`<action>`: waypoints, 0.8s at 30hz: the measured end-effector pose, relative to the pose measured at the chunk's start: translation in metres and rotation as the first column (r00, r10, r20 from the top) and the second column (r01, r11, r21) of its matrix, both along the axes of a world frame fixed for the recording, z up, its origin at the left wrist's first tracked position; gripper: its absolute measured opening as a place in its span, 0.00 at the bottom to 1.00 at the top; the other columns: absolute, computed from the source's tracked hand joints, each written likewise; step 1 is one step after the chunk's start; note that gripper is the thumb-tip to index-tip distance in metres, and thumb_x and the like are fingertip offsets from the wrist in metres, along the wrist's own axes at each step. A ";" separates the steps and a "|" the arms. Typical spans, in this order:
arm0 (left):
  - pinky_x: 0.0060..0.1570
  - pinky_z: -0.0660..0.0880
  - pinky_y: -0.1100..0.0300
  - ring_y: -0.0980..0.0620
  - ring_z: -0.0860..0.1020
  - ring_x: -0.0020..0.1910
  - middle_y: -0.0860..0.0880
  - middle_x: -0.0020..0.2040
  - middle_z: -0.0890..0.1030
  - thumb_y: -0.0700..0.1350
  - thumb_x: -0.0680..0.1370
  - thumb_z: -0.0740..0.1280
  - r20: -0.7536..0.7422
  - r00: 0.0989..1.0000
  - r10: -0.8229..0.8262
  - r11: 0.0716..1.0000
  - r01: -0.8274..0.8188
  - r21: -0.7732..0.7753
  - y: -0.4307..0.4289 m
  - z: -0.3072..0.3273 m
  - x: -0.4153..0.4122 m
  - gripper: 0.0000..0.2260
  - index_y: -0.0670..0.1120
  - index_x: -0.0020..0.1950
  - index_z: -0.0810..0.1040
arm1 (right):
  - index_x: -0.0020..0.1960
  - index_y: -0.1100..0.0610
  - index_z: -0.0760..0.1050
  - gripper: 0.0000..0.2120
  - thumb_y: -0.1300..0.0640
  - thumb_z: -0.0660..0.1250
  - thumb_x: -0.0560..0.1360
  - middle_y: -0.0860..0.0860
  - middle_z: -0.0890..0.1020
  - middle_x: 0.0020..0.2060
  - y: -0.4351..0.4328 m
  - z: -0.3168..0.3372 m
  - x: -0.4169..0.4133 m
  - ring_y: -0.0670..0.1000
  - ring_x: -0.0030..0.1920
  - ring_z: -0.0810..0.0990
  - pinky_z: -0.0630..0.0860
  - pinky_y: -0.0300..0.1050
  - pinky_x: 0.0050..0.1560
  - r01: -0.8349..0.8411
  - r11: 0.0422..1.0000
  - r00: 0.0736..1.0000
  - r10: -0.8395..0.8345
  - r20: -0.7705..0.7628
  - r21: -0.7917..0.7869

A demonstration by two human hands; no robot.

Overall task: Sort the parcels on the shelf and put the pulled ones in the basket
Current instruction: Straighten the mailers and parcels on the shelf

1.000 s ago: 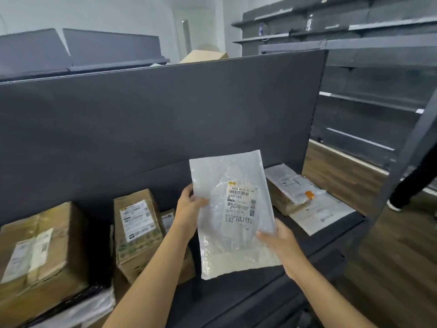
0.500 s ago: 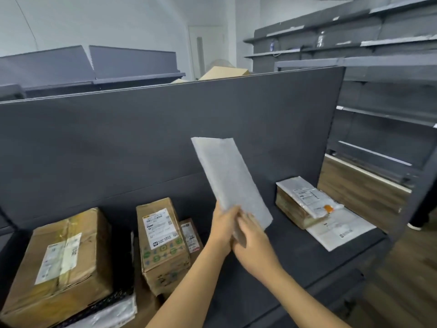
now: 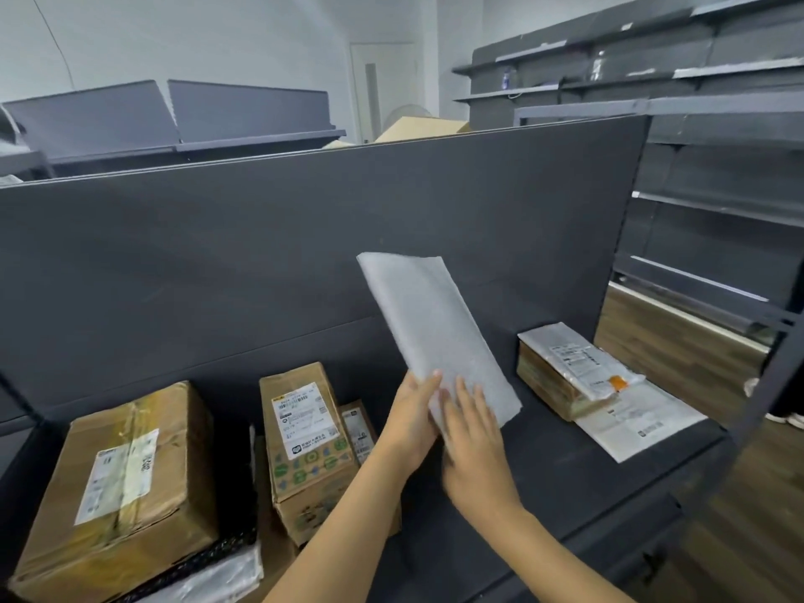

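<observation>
A flat white padded mailer (image 3: 428, 324) stands tilted above the dark shelf (image 3: 561, 467), its plain back toward me and its label hidden. My left hand (image 3: 411, 422) grips its lower left edge, fingers behind and thumb in front. My right hand (image 3: 472, 441) lies against the lower face with straight fingers. On the shelf to the left stand a large taped cardboard box (image 3: 126, 480), a tall printed box (image 3: 306, 437) and a smaller box (image 3: 359, 426) behind it. To the right lies a wrapped brown parcel (image 3: 565, 374) on a white flat mailer (image 3: 639, 422). No basket is in view.
A tall dark back panel (image 3: 304, 245) closes the shelf behind. A clear plastic bag (image 3: 213, 581) and a black mesh edge (image 3: 226, 546) sit at lower left. Grey shelving (image 3: 713, 176) fills the right side over a wooden floor (image 3: 678, 354). A person's shoe (image 3: 789, 417) shows at far right.
The mailer was held label-side toward me with a hand on each side; it has been turned so its blank back faces me, and both hands have come together at its lower end.
</observation>
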State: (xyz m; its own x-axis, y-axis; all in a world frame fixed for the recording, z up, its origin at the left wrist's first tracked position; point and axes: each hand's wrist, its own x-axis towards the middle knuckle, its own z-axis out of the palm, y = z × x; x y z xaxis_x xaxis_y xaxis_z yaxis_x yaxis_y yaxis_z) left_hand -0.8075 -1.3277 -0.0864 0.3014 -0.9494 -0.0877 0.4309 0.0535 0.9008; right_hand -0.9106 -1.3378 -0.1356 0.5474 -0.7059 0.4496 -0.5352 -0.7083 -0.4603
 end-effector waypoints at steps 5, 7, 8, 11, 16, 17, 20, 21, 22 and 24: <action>0.73 0.60 0.52 0.54 0.64 0.73 0.57 0.73 0.65 0.54 0.82 0.57 0.382 0.920 -0.087 0.991 0.040 0.131 -0.003 0.002 0.003 0.22 0.54 0.75 0.62 | 0.62 0.46 0.74 0.24 0.69 0.55 0.75 0.45 0.82 0.54 -0.028 0.027 -0.016 0.44 0.53 0.80 0.76 0.39 0.50 -0.147 0.739 0.757 -0.344 0.555 0.658; 0.71 0.57 0.58 0.54 0.60 0.73 0.54 0.74 0.62 0.49 0.82 0.56 0.584 0.808 -0.077 0.983 -0.035 0.178 0.000 -0.006 0.009 0.21 0.50 0.76 0.61 | 0.59 0.51 0.76 0.25 0.73 0.54 0.73 0.51 0.83 0.51 -0.041 0.021 -0.028 0.50 0.51 0.82 0.78 0.45 0.48 -0.235 0.631 0.688 -0.429 0.586 0.739; 0.69 0.57 0.60 0.53 0.60 0.73 0.52 0.75 0.61 0.47 0.82 0.55 0.666 0.739 -0.102 0.980 -0.039 0.194 0.001 -0.012 0.010 0.20 0.49 0.75 0.61 | 0.59 0.52 0.76 0.26 0.74 0.53 0.73 0.52 0.83 0.50 -0.044 0.017 -0.032 0.52 0.50 0.82 0.78 0.47 0.47 -0.275 0.587 0.668 -0.453 0.590 0.762; 0.72 0.55 0.55 0.47 0.54 0.76 0.49 0.76 0.55 0.46 0.82 0.56 0.761 0.610 -0.223 0.959 -0.003 0.283 -0.001 -0.038 0.016 0.22 0.50 0.76 0.59 | 0.59 0.53 0.76 0.24 0.75 0.53 0.74 0.55 0.83 0.52 -0.050 0.002 -0.038 0.55 0.53 0.81 0.78 0.50 0.48 -0.344 0.494 0.648 -0.490 0.583 0.798; 0.73 0.58 0.55 0.51 0.51 0.77 0.55 0.79 0.42 0.47 0.80 0.62 0.715 0.655 -0.246 0.935 -0.033 0.352 -0.011 -0.074 0.032 0.29 0.58 0.77 0.52 | 0.61 0.56 0.75 0.22 0.74 0.54 0.75 0.57 0.83 0.53 -0.061 -0.019 -0.031 0.56 0.54 0.81 0.78 0.47 0.46 -0.393 0.425 0.641 -0.509 0.575 0.815; 0.73 0.59 0.55 0.52 0.50 0.77 0.57 0.78 0.42 0.47 0.79 0.63 0.708 0.668 -0.228 0.940 -0.037 0.338 -0.013 -0.080 0.036 0.30 0.59 0.77 0.52 | 0.61 0.56 0.74 0.22 0.73 0.54 0.75 0.56 0.83 0.53 -0.064 -0.022 -0.029 0.56 0.54 0.81 0.78 0.47 0.46 -0.405 0.415 0.641 -0.506 0.577 0.815; 0.73 0.57 0.56 0.53 0.48 0.77 0.58 0.78 0.41 0.47 0.79 0.65 0.689 0.703 -0.177 0.954 -0.050 0.295 -0.015 -0.098 0.040 0.31 0.60 0.77 0.52 | 0.61 0.56 0.74 0.21 0.73 0.55 0.75 0.56 0.83 0.52 -0.072 -0.037 -0.028 0.56 0.53 0.81 0.78 0.49 0.46 -0.415 0.369 0.647 -0.523 0.555 0.832; 0.73 0.55 0.56 0.53 0.47 0.77 0.58 0.78 0.41 0.47 0.79 0.65 0.691 0.701 -0.177 0.953 -0.052 0.298 -0.013 -0.103 0.037 0.31 0.60 0.77 0.52 | 0.61 0.55 0.74 0.21 0.73 0.56 0.75 0.55 0.83 0.52 -0.072 -0.042 -0.031 0.56 0.52 0.81 0.78 0.49 0.46 -0.389 0.361 0.667 -0.524 0.529 0.848; 0.74 0.53 0.55 0.52 0.46 0.77 0.57 0.78 0.40 0.48 0.79 0.64 0.699 0.689 -0.193 0.944 -0.063 0.324 -0.010 -0.110 0.032 0.31 0.59 0.77 0.52 | 0.60 0.53 0.74 0.22 0.73 0.56 0.75 0.54 0.83 0.51 -0.073 -0.048 -0.034 0.55 0.52 0.81 0.78 0.50 0.45 -0.342 0.350 0.706 -0.516 0.484 0.872; 0.75 0.51 0.53 0.47 0.46 0.78 0.55 0.79 0.42 0.50 0.79 0.63 0.713 0.658 -0.244 0.903 -0.113 0.413 -0.006 -0.128 0.020 0.30 0.58 0.77 0.53 | 0.60 0.50 0.75 0.25 0.73 0.59 0.71 0.52 0.82 0.51 -0.075 -0.066 -0.040 0.54 0.52 0.81 0.79 0.49 0.44 -0.232 0.327 0.793 -0.481 0.373 0.916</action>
